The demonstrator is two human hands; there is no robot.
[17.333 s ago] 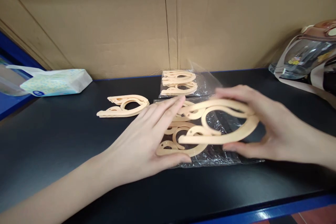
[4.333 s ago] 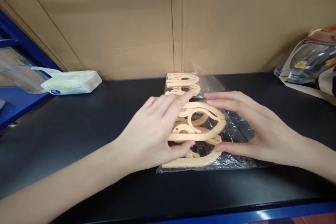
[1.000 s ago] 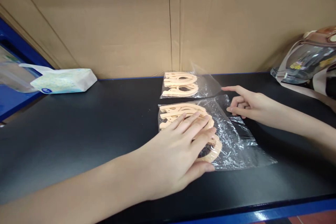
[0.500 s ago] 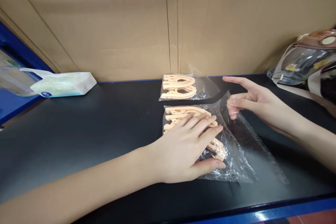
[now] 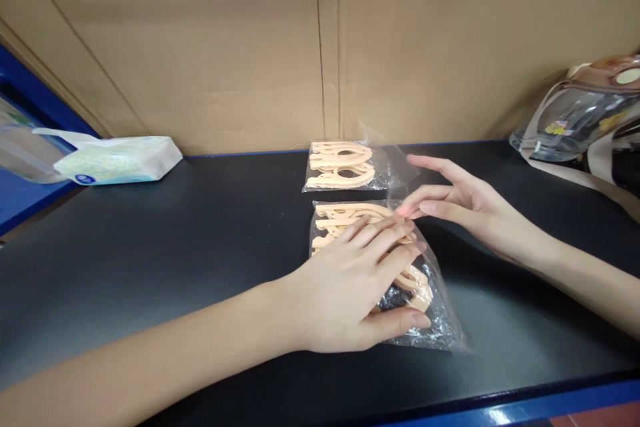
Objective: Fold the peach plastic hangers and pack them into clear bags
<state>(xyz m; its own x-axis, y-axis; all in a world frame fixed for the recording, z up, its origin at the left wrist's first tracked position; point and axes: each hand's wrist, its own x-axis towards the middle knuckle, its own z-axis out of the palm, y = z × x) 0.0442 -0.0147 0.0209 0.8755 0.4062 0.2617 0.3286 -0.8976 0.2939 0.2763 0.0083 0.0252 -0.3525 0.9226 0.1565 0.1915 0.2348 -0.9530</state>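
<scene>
My left hand (image 5: 345,283) lies flat, fingers spread, on a clear plastic bag (image 5: 440,320) of beige folding clothes hangers (image 5: 350,210), hiding part of them. At the bag's right side, my right hand (image 5: 460,203) pinches the loose plastic near the left fingertips, with its index finger stretched out. The plastic flap is drawn over toward the left hand. Just behind lies a second clear bag (image 5: 387,170) with similar beige folding hangers (image 5: 343,165) inside, apart from the first.
A black tabletop (image 5: 225,227) with a blue edge carries everything. A tissue pack (image 5: 120,160) lies at the back left. At the right stands a clear bottle (image 5: 570,120) with a brown lid and a strap. A cardboard wall (image 5: 240,47) closes off the back.
My right hand has moved left, folding the bag's loose plastic over from the right toward the hangers. The left hand stays nearly where it was.
</scene>
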